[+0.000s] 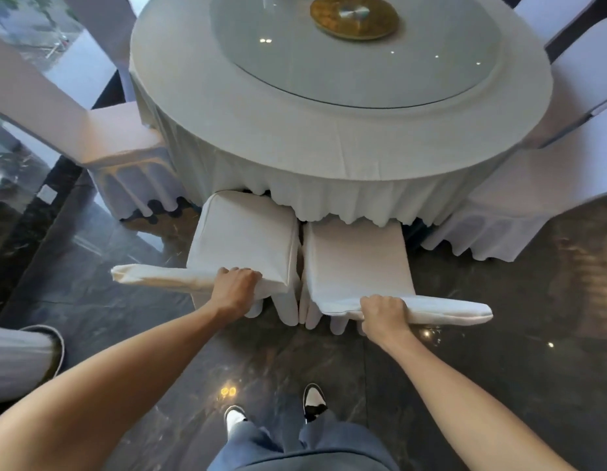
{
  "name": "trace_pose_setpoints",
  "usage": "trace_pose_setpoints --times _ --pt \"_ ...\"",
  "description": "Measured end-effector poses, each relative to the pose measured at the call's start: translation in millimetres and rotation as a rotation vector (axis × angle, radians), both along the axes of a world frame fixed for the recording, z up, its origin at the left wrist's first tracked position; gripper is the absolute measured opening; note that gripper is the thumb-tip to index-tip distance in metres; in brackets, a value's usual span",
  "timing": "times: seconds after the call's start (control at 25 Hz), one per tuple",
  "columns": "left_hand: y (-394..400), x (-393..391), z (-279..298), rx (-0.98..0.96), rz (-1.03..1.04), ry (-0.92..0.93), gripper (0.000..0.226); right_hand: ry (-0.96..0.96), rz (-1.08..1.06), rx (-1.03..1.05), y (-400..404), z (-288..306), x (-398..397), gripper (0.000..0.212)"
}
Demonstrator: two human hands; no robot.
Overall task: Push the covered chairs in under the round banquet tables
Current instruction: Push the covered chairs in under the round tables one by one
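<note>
Left hand and right hand each grip a chair-back; seat fronts meet the table skirt.

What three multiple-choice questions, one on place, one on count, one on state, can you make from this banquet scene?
1. Where does the gold round centrepiece sit?
A. on the glass turntable
B. on a chair seat
C. on the floor

2. How many white fabric-covered chairs is the person holding?
A. one
B. two
C. four

3. How do the two held chairs stand relative to the round table with the pale skirted cloth?
A. front edges at the skirt, seats mostly out
B. fully hidden under it
C. tipped over

Answers: 1 A, it rests on the glass. 2 B, the left hand grips the left chair, the right hand the right chair. 3 A, most of both seats shows.
</note>
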State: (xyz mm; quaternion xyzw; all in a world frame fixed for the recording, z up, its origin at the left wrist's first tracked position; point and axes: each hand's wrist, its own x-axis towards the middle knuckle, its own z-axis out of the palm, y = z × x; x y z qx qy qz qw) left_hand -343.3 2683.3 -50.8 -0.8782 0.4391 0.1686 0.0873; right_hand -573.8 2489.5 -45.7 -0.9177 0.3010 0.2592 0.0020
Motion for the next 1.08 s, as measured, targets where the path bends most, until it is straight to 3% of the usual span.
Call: trace_pose_setpoints --times 0.44,0.56,0.68,0.8,0.88,1.08 --pt "4 8 -5 -0.054 0.022 0.034 0.029 -0.002 -0.006 0.014 -12 7 49 0.023" --pt "0 22 11 -0.063 0.037 0.180 0.024 0.101 -0.024 0.162 -11 12 73 0.031" --pt "15 59 24 -0.050 0.116 0.360 0.055 0.070 -0.097 0.453 2 19 132 0.047" --pt "53 117 37 0.002 0.189 0.461 0.080 -0.085 -0.057 0.543 41 26 211 0.050" --pt "86 163 43 0.004 0.195 0.467 0.074 -0.129 -0.016 0.517 75 27 267 0.051" --pt "199 299 49 -0.141 0.149 0.270 0.050 -0.130 0.066 0.461 171 29 408 0.055"
